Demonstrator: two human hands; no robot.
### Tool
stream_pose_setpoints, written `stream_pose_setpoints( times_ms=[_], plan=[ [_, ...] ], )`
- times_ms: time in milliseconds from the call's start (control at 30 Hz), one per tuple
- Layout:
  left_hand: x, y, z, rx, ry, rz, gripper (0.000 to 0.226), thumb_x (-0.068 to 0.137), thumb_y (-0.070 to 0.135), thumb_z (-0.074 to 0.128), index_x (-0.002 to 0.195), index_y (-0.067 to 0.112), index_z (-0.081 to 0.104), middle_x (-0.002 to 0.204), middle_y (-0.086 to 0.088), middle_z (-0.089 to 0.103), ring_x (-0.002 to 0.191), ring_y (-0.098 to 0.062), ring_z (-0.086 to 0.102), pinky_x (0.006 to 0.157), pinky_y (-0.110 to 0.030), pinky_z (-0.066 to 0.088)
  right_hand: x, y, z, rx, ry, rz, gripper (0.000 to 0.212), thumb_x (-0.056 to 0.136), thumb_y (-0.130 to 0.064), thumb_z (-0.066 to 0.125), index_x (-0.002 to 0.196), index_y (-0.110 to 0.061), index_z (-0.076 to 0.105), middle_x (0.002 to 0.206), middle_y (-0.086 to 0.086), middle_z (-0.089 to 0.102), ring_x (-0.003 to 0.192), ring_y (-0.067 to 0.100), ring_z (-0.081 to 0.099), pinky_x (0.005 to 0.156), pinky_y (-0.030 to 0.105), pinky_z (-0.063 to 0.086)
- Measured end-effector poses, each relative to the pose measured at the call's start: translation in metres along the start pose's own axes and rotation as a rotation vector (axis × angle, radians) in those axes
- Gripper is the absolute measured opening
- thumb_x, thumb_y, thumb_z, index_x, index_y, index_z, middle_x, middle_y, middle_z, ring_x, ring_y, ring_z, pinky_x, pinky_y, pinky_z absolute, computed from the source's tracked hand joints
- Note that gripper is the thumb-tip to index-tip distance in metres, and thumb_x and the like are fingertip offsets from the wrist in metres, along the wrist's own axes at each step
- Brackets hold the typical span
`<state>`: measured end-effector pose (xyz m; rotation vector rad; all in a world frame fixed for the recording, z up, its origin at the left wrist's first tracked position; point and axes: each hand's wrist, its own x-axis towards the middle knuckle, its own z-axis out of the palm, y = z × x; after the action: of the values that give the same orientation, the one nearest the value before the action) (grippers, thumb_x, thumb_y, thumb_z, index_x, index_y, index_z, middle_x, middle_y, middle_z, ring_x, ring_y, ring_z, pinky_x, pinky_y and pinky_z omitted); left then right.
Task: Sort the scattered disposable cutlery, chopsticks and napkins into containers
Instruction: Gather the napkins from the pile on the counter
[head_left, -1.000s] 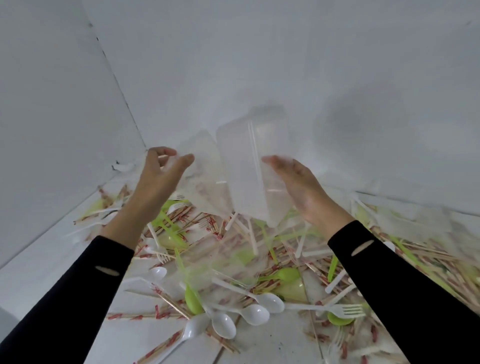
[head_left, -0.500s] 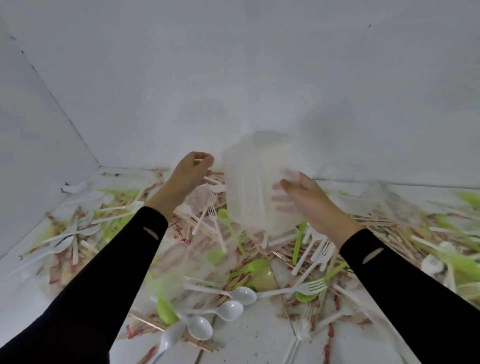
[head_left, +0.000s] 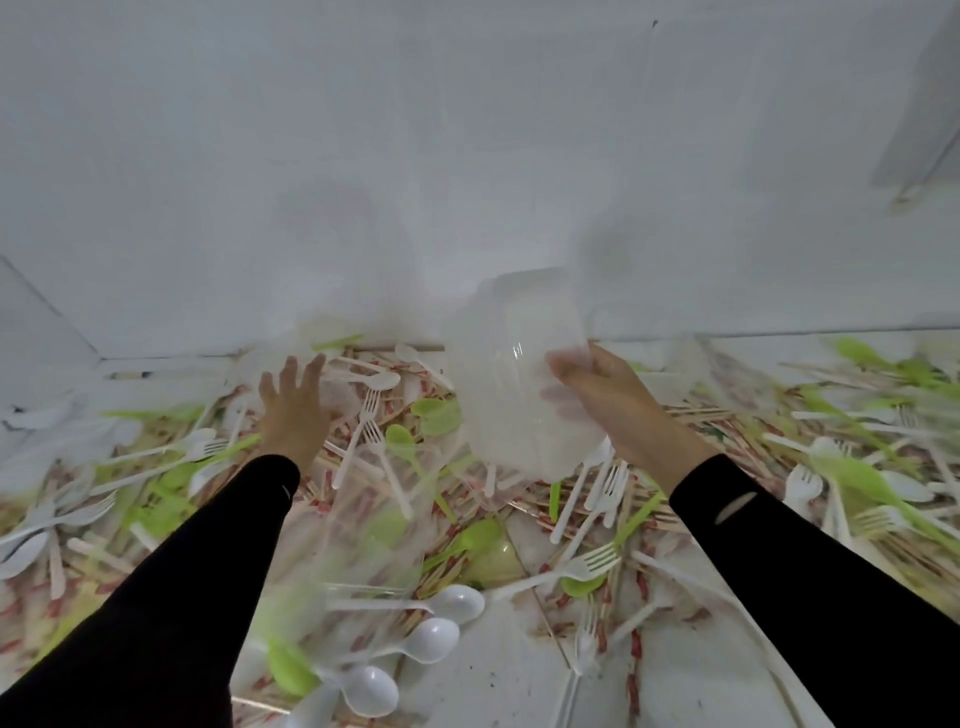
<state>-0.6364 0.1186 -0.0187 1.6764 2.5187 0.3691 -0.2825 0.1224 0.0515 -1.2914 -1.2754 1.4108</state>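
Note:
My right hand (head_left: 618, 402) grips a clear plastic container (head_left: 519, 374), held upright and tilted above the pile, its fingers showing blurred through the wall. My left hand (head_left: 293, 405) reaches forward with fingers spread and straight over the scattered cutlery, holding nothing. Below lie white spoons (head_left: 431, 639), white forks (head_left: 587, 561), green spoons (head_left: 400, 439) and paper-wrapped chopsticks (head_left: 363, 358) all over the white floor. A second clear container (head_left: 374, 519) lies on its side near my left forearm, blurred.
A white wall (head_left: 467, 182) rises just behind the pile and meets a side wall at the left corner (head_left: 98, 358). Cutlery spreads left and right across the floor tiles (head_left: 519, 675).
The view has swung right and down. My left hand let go near the container, opened and moved down-left over the pile. My right hand still holds the clear container.

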Motion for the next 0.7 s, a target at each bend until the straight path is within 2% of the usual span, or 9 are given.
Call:
stream_pose_setpoints(
  times_ms=[100, 200, 267, 367, 433, 500, 567, 633, 700],
  plan=[
    [-0.005, -0.006, -0.013, -0.157, 0.149, 0.041, 0.079, 0.094, 0.03, 0.062, 0.156, 0.025, 0.015, 0.162, -0.014, 0.012, 0.145, -0.042, 0.009, 0.115, -0.054, 0.021, 0.002, 0.0, 0.004, 0.033, -0.031, 0.0, 0.017, 0.099, -0.025, 0.058, 0.113, -0.016, 0.06, 0.109, -0.007, 0.073, 0.096, 0.014, 0.071, 0.08, 0.032, 0.056],
    [-0.018, 0.003, -0.04, -0.31, 0.311, 0.103, 0.084, 0.088, 0.045, 0.065, 0.155, 0.019, 0.02, 0.156, -0.021, 0.027, 0.142, -0.04, 0.026, 0.113, -0.053, 0.025, 0.007, -0.001, 0.01, 0.113, -0.074, 0.017, 0.019, 0.1, -0.014, 0.054, 0.117, -0.018, 0.058, 0.1, -0.011, 0.074, 0.095, 0.014, 0.07, 0.084, 0.036, 0.056],
    [-0.039, 0.022, -0.064, -0.547, 0.366, 0.141, 0.086, 0.086, 0.048, 0.065, 0.154, 0.019, 0.022, 0.156, -0.015, 0.03, 0.142, -0.032, 0.03, 0.115, -0.046, 0.026, 0.008, -0.004, 0.016, 0.205, -0.096, 0.051, 0.021, 0.098, -0.01, 0.054, 0.115, -0.022, 0.058, 0.09, -0.014, 0.074, 0.085, 0.009, 0.071, 0.073, 0.033, 0.058],
    [-0.077, 0.054, -0.093, -0.836, 0.263, 0.195, 0.082, 0.087, 0.05, 0.06, 0.154, 0.032, 0.016, 0.159, 0.008, 0.019, 0.144, -0.009, 0.021, 0.115, -0.032, 0.026, 0.008, -0.006, 0.019, 0.378, -0.166, 0.132, 0.017, 0.097, -0.01, 0.057, 0.112, -0.015, 0.063, 0.101, 0.001, 0.073, 0.084, 0.017, 0.071, 0.058, 0.028, 0.055],
    [-0.102, 0.074, -0.102, -0.963, 0.168, 0.257, 0.074, 0.089, 0.051, 0.058, 0.149, 0.045, 0.016, 0.157, 0.008, 0.021, 0.139, -0.005, 0.028, 0.105, -0.025, 0.036, 0.009, -0.006, 0.018, 0.473, -0.197, 0.209, 0.013, 0.097, -0.011, 0.055, 0.105, -0.01, 0.066, 0.096, 0.007, 0.073, 0.08, 0.023, 0.07, 0.058, 0.03, 0.056],
    [-0.123, 0.096, -0.106, -1.066, 0.102, 0.294, 0.065, 0.085, 0.06, 0.061, 0.14, 0.054, 0.026, 0.15, -0.001, 0.04, 0.129, -0.018, 0.051, 0.094, -0.035, 0.052, 0.008, -0.006, 0.014, 0.536, -0.243, 0.282, 0.017, 0.098, -0.014, 0.055, 0.109, -0.008, 0.066, 0.105, 0.014, 0.068, 0.087, 0.029, 0.065, 0.067, 0.034, 0.055],
    [-0.138, 0.118, -0.103, -1.137, 0.062, 0.321, 0.062, 0.081, 0.062, 0.065, 0.133, 0.053, 0.033, 0.142, -0.003, 0.048, 0.125, -0.028, 0.055, 0.094, -0.055, 0.051, 0.0, -0.01, 0.003, 0.553, -0.316, 0.293, 0.014, 0.095, -0.012, 0.057, 0.099, -0.009, 0.07, 0.105, 0.014, 0.064, 0.083, 0.028, 0.064, 0.067, 0.035, 0.054],
    [-0.147, 0.141, -0.101, -1.112, 0.039, 0.363, 0.063, 0.082, 0.059, 0.067, 0.133, 0.051, 0.033, 0.144, -0.002, 0.045, 0.129, -0.027, 0.051, 0.099, -0.058, 0.047, -0.007, -0.011, -0.016, 0.639, -0.387, 0.298, 0.019, 0.085, -0.01, 0.059, 0.08, -0.007, 0.077, 0.091, 0.013, 0.073, 0.075, 0.026, 0.071, 0.063, 0.036, 0.06],
    [-0.151, 0.166, -0.1, -1.059, 0.005, 0.42, 0.059, 0.085, 0.051, 0.067, 0.132, 0.05, 0.032, 0.144, 0.004, 0.042, 0.131, -0.022, 0.049, 0.102, -0.055, 0.045, -0.01, -0.011, -0.037, 0.652, -0.367, 0.302, 0.02, 0.085, -0.011, 0.061, 0.096, -0.006, 0.077, 0.105, 0.016, 0.072, 0.095, 0.031, 0.071, 0.084, 0.042, 0.059]
  ],
)
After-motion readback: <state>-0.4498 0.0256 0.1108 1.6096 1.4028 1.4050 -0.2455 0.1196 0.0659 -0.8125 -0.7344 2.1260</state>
